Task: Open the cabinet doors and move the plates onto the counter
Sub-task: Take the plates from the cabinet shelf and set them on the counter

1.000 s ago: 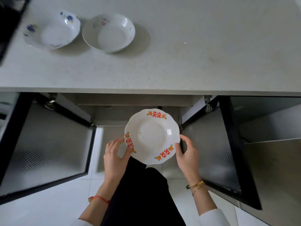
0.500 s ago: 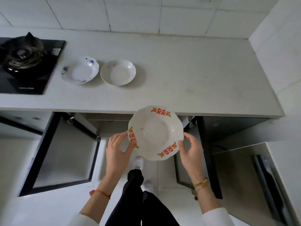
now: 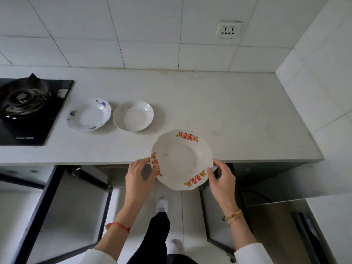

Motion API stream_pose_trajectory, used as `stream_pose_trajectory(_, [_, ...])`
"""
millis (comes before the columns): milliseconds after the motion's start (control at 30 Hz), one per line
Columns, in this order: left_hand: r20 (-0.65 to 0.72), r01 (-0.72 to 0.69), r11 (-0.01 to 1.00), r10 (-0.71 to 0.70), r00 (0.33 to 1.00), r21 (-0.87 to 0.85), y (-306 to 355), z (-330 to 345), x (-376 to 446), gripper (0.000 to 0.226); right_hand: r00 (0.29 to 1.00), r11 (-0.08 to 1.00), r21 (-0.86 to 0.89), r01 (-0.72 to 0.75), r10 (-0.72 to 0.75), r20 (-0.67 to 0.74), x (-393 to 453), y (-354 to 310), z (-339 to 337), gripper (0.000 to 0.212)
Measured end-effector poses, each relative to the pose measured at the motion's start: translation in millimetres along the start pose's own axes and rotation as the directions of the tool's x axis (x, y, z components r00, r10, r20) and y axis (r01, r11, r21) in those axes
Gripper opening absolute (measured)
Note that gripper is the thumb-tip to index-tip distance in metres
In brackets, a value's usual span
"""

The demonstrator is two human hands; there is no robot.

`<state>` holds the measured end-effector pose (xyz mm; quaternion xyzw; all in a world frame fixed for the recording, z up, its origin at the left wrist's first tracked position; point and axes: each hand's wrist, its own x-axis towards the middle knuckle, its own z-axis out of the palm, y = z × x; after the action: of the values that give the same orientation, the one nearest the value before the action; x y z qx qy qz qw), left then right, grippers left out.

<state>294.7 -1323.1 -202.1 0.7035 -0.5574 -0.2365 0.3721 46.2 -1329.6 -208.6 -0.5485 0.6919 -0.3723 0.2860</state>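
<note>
A white plate with red and orange motifs (image 3: 181, 161) hangs over the front edge of the pale counter (image 3: 219, 115). My left hand (image 3: 140, 178) grips its left rim and my right hand (image 3: 222, 180) grips its right rim. Two other plates rest on the counter: one with blue flowers (image 3: 89, 115) and, to its right, one with faint pink flowers (image 3: 133, 116). Below the counter both cabinet doors stand open, the left door (image 3: 64, 216) and the right door (image 3: 213, 216). The cabinet's inside is mostly hidden by my hands and the plate.
A black gas hob (image 3: 28, 109) with a burner occupies the counter's left end. A tiled wall with a socket (image 3: 228, 30) runs behind, and a side wall (image 3: 320, 77) closes the right end. My legs and white shoe (image 3: 162, 204) stand between the open doors.
The plate has risen from in front of the cabinet opening up to counter level, held by both hands throughout. My view has lifted, now showing the hob, wall and socket.
</note>
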Motion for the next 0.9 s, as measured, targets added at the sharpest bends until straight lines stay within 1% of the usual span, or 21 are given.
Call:
stream_pose_trajectory(133, [0.016,-0.023,0.999,0.024,1.000,-0.026,4.3,4.8,34.5,0.032,0.999,0.999,-0.001,-0.035,0.035,-0.017,30.0,-10.2,7.7,0.029])
stream_pose_trajectory(333, [0.055,-0.037,0.997,0.041,0.998,-0.063,8.4,11.7,92.6,0.034,0.998,1.000,-0.013,-0.017,0.017,-0.055,77.0,-27.5,19.8,0.027])
stream_pose_trajectory(433, [0.063,-0.067,0.995,0.072,0.995,-0.072,9.0,14.2,119.9,0.031,0.997,0.999,-0.046,-0.011,0.007,-0.075,101.9,-34.8,27.7,0.026])
stream_pose_trajectory(600, [0.076,-0.102,0.993,0.106,0.991,-0.059,5.8,18.2,155.9,0.033,0.996,0.998,-0.053,-0.020,0.015,-0.084,136.8,-42.6,41.3,0.026])
stream_pose_trajectory(733, [0.105,-0.082,0.995,0.088,0.991,-0.060,1.7,24.3,178.6,0.036,0.998,0.998,-0.057,-0.016,0.013,-0.059,160.0,-43.6,49.6,0.025])
stream_pose_trajectory(900, [0.145,0.007,0.999,-0.001,0.989,-0.040,0.0,36.9,199.3,0.041,0.998,0.997,-0.055,-0.048,0.045,-0.045,185.7,-38.7,57.5,0.024])
